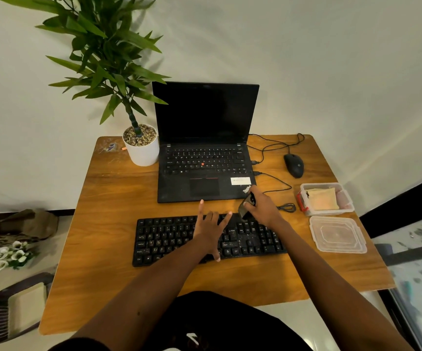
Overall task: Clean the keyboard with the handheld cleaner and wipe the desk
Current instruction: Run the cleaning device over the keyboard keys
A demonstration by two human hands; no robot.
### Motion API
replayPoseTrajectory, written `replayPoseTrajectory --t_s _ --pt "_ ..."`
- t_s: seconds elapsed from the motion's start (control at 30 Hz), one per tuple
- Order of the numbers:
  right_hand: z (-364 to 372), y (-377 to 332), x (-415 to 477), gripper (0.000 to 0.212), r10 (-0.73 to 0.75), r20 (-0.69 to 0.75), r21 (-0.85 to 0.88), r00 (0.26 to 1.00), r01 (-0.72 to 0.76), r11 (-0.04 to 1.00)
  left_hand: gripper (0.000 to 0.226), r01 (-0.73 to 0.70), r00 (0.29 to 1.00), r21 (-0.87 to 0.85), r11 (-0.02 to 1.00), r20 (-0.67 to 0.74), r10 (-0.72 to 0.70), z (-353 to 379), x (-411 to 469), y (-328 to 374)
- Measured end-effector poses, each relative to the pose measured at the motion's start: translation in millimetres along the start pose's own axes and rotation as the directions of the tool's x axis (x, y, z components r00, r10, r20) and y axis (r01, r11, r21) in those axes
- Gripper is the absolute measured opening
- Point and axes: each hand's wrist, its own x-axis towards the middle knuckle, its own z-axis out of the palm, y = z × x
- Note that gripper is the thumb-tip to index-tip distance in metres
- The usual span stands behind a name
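Note:
A black external keyboard point(169, 236) lies across the middle of the wooden desk point(118, 198). My left hand point(211, 228) rests flat on its middle keys with the fingers spread. My right hand point(264, 209) grips a small dark handheld cleaner point(246, 206) and holds it tilted, its lower end at the keyboard's upper right edge. A yellowish cloth point(322, 198) lies inside an open clear plastic box point(305, 198) at the desk's right side.
An open black laptop point(205, 153) stands behind the keyboard, with cables point(276, 178) running to a black mouse point(293, 164). A white potted plant point(141, 148) is at the back left. The box's clear lid point(336, 234) lies near the right edge.

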Motion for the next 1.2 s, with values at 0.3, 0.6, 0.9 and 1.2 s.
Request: replayPoseTrajectory --t_s 0.3,0.6,0.9,1.2 --pt "9 -7 -4 0.027 0.006 0.005 -0.073 1.000 -0.006 0.997 0.137 0.018 1.000 0.007 1.000 -0.004 -0.018 3 4 1" --pt "13 -19 0 0.027 0.029 0.017 -0.200 0.999 -0.025 0.979 0.137 0.020 1.000 0.008 1.000 -0.016 -0.020 4 4 1" --pt "12 -10 -1 0.031 0.061 0.097 -0.099 0.993 -0.052 0.994 0.137 0.024 1.000 0.026 0.999 -0.009 -0.023 2 3 2" --pt "14 -6 -2 0.033 0.051 0.162 -0.046 0.985 -0.044 0.998 0.136 0.019 1.000 0.036 0.999 0.005 -0.019 1 3 2"
